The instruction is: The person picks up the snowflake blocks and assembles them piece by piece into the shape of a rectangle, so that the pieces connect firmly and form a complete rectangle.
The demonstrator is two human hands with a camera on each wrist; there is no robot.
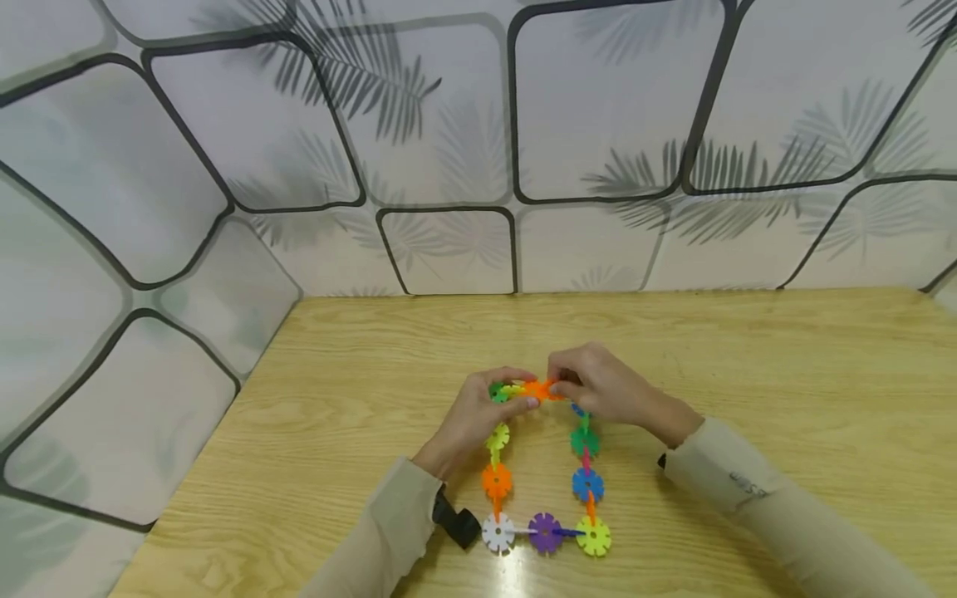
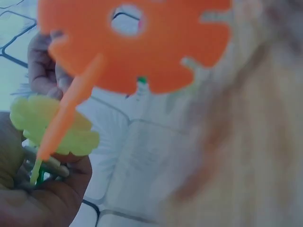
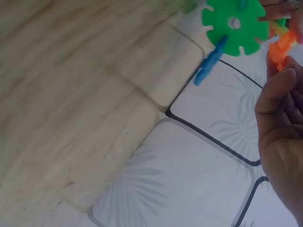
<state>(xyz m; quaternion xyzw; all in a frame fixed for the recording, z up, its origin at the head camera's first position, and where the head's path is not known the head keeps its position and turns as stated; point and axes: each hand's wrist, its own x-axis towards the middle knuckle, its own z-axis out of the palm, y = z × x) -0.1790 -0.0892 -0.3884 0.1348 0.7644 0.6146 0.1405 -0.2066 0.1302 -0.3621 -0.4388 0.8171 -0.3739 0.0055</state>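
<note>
Notched plastic snowflake discs are joined edge to edge into a rough rectangular loop on the table. At the far side, my left hand pinches the chain between thumb and fingers, near a green disc and a yellow disc. My right hand pinches an orange disc at the same side. A green disc with a blue disc slotted into it hangs beside that hand in the right wrist view. Close in the left wrist view are another orange disc and a yellow disc.
The loop's near side has a white disc, a purple disc and a yellow disc on the wooden table. A patterned wall rises behind and at the left. Dark straps sit at the sleeves.
</note>
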